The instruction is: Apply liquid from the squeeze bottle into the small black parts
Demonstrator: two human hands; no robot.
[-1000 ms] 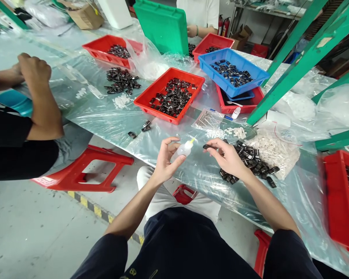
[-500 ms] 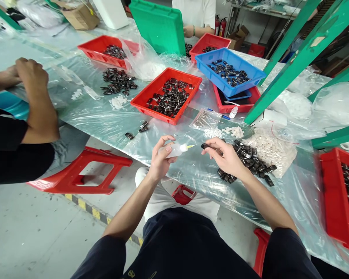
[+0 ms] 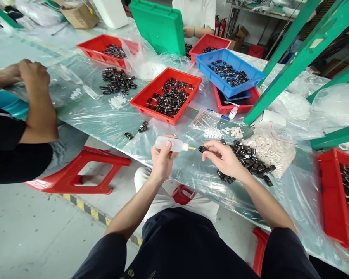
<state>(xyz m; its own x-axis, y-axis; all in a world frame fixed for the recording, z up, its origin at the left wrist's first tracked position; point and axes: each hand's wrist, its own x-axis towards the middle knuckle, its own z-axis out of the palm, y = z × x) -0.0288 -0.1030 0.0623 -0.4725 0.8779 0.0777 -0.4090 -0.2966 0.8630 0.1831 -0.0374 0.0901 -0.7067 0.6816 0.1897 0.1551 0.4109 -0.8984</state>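
My left hand [image 3: 162,161] is wrapped round a clear squeeze bottle [image 3: 174,144], which lies sideways with its yellow needle tip [image 3: 191,147] pointing right. Between thumb and fingers, my right hand [image 3: 221,157] pinches a small glossy black part [image 3: 203,149]. The needle tip is close to the left side of that part; a narrow gap seems to separate them. Under and beyond my right hand lies a pile of similar black parts [image 3: 251,159]. Small white pieces [image 3: 212,133] are spread on the table just behind it.
A red tray [image 3: 154,111] of black parts stands ahead, a blue tray [image 3: 202,64] behind it. White pieces fill a plastic bag [image 3: 279,151] at right, near a green post [image 3: 291,58]. Another red tray [image 3: 328,193] is far right. A co-worker's hands [image 3: 31,73] are at left.
The squeeze bottle has turned more level and shows more of its body, with my left hand's grip shifted. My right hand has moved slightly left with the black part.
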